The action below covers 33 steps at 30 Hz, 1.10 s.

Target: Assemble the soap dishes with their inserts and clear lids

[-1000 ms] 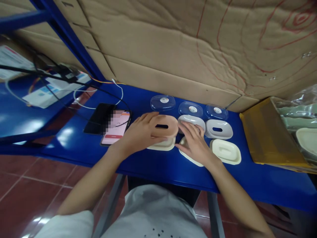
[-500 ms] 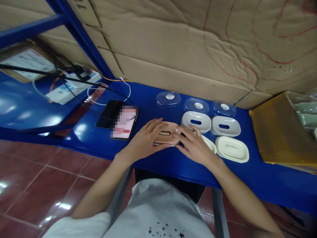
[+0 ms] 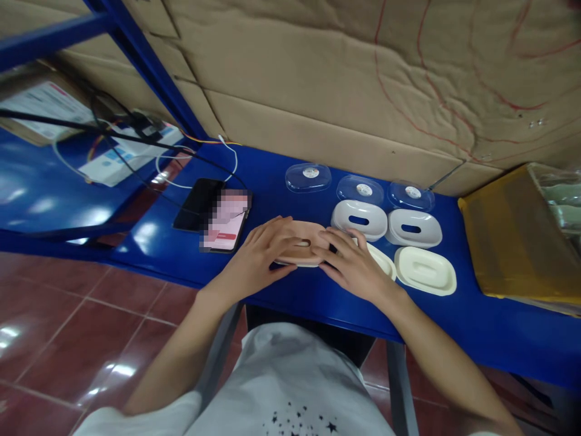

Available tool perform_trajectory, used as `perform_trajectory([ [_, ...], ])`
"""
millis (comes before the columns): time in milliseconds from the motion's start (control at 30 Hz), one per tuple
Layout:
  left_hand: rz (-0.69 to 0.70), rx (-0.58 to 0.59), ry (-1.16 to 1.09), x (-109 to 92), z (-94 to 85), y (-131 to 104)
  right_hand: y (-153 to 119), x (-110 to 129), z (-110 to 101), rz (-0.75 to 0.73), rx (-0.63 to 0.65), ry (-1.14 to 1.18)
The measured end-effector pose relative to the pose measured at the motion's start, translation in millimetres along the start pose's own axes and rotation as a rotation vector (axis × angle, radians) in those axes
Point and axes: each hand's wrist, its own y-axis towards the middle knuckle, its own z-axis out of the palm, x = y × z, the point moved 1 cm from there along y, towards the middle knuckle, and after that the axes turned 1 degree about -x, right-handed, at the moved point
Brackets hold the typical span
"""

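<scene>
1. Can see at far left, on a blue shelf (image 3: pixel 27 203), a carton (image 3: pixel 18 130) with a white label (image 3: pixel 43 109); cannot read its print.
2. Just right of that, find a white box (image 3: pixel 111 165) with blue print, also unreadable, near black and white cables.
3. On the blue surface (image 3: pixel 313 300), note a black phone (image 3: pixel 195 206) beside a lit phone (image 3: pixel 227 236), mostly pixelated, with a red bar low on its screen; can read no words.
4. Find the left hand (image 3: pixel 256 248) grasping the left end of the peach cover (image 3: pixel 302 227), fingers over the top, thumb at the near edge.
5. Locate this slotted cover between both hands, near the front edge of the surface, with a pale rim beneath it.
6. Behind it, see 1 clear lid (image 3: pixel 297 180) with a round white sticker, too small to read.
7. Find the right hand (image 3: pixel 351 260) grasping the cover's right end with its fingers, partly over a cream base (image 3: pixel 385 263).
8. Further back, count 2 white slotted covers (image 3: pixel 374 214) side by side, with 2 more stickered clear lids (image 3: pixel 351 192) behind; in front of the right-hand cover, see another cream base (image 3: pixel 438 278).
9. At far right, see an open box (image 3: pixel 499 236) with yellow-brown tape, holding pale green pieces (image 3: pixel 563 195) in clear wrap.
</scene>
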Motion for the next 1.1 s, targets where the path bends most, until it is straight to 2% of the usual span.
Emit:
perform_trajectory([
  [100, 0.007, -0.051, 0.047, -1, -2.3, -10, 1, 2, -1, -0.035, -0.028, -0.004],
  [300, 0.03, -0.07, 0.065, -3, -2.6, -17, 1, 3, 1, -0.052, -0.035, 0.004],
  [500, 0.038, -0.093, 0.021, -2, 2.5, -21, 1, 4, -1, -0.078, -0.024, -0.026],
  [733, 0.095, -0.189, 0.02, 1, 13.2, -27, 4, 8, -4, -0.099, -0.034, -0.063],
  [933, 0.104, -0.189, 0.031, 3, 20.8, -29, 4, 10, -1, -0.131, 0.005, -0.066],
  [1100, 0.112, -0.171, 0.05, 1, 11.4, -24, 6, 10, 0, -0.111, 0.014, -0.03],
])
